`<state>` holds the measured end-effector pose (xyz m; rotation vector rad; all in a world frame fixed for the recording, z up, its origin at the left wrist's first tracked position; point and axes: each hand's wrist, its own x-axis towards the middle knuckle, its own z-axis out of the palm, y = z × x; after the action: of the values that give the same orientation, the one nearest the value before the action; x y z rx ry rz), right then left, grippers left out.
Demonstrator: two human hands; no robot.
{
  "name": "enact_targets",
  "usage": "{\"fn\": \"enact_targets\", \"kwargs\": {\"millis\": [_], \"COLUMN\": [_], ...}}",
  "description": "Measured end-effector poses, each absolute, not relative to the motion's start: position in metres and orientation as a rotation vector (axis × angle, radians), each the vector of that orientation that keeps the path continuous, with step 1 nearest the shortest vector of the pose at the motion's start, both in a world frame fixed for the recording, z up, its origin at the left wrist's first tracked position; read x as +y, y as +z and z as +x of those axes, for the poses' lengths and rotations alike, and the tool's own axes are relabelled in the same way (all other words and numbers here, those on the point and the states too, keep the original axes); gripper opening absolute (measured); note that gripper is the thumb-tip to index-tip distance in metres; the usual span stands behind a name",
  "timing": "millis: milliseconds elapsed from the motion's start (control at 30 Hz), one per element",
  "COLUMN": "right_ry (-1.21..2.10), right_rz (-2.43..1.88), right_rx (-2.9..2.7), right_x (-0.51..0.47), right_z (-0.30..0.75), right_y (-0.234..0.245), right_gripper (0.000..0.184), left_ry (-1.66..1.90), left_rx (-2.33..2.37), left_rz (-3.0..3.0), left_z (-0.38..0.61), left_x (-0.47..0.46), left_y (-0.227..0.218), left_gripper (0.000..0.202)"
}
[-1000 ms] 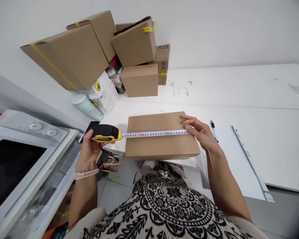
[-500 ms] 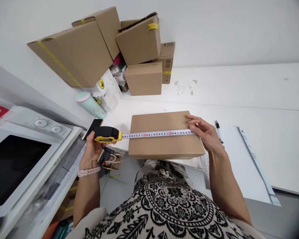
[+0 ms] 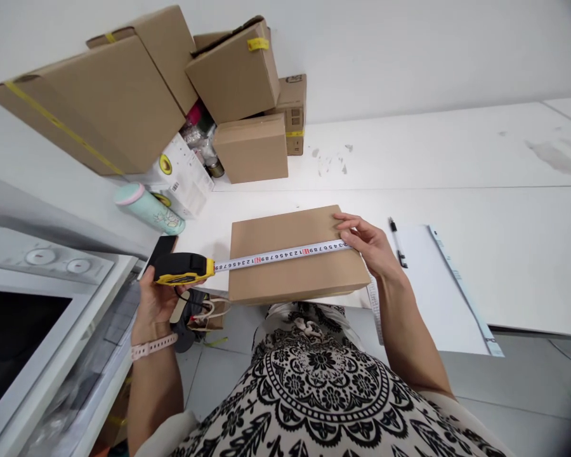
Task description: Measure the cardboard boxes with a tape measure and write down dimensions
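A closed brown cardboard box [image 3: 285,228] lies flat at the front edge of the white table. Across its top runs the white blade of a tape measure [image 3: 183,269], whose black and yellow case sits left of the box. My left hand [image 3: 159,301] is closed round that case from below, with some fingers hidden behind it. At the box's right edge, my right hand [image 3: 368,244] pinches the blade's end against the cardboard with thumb and fingers, the index finger stretched over the top.
Cardboard boxes [image 3: 238,76] are piled at the back left. A mint bottle [image 3: 150,208] and a dark phone [image 3: 164,249] are by the table's left end. Right of the box lie a pen [image 3: 398,242] and white paper [image 3: 423,292]. A microwave [image 3: 28,343] stands at far left.
The view has shifted a little, so most things appear further left. Both hands keep their holds on the tape measure, and the blade still lies across the box.
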<state>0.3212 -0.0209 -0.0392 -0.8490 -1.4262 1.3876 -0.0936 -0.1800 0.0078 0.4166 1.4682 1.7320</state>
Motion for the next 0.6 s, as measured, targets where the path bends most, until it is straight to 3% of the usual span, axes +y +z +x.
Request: {"fn": "enact_targets", "kwargs": {"millis": [200, 467, 600], "right_ry": [1.414, 1.34, 1.357], "right_rz": [-0.833, -0.862, -0.837], "right_rx": [-1.4, -1.382, -1.355], "right_x": [-0.02, -0.021, -0.019], "right_z": [0.321, 0.321, 0.319], "right_y": [-0.041, -0.041, -0.043], "right_gripper": [0.02, 0.02, 0.019], "left_ry": [1.637, 1.418, 1.208], "left_rx": [1.425, 1.395, 1.423], "left_rz": [0.469, 0.827, 0.954], "left_z": [-0.1, -0.095, -0.09], "left_x": [-0.183, -0.221, -0.232], "left_y": [0.006, 0.014, 0.031], "left_gripper": [0.048, 0.086, 0.084]}}
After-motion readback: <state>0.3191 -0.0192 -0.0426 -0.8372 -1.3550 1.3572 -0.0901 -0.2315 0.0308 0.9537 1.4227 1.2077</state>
